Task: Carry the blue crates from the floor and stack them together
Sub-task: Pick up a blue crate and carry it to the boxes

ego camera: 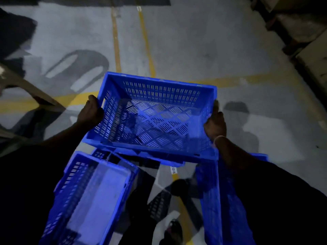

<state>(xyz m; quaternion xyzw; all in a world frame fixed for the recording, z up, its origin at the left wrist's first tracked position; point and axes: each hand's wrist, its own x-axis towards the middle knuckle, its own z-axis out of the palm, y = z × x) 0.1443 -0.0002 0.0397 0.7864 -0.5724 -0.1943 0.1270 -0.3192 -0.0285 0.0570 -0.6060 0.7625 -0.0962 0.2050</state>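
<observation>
Blue slotted plastic crate (155,117) is held in the air above the floor, gripped at its two short ends. Left hand (91,112) has its fingers curled over the left rim; right hand (215,123) clasps the right rim, fingers wrapped round the edge. Crate is empty and tilted slightly. Directly beneath its near edge lies another blue crate (141,159), mostly hidden. A third crate (92,197) sits lower left, a fourth (217,200) lower right, with a narrow strip of floor between them. Grey concrete floor (185,46) ahead is open, marked with yellow lines (145,41). Dark pallets or boxes (300,32) border the far right edge
</observation>
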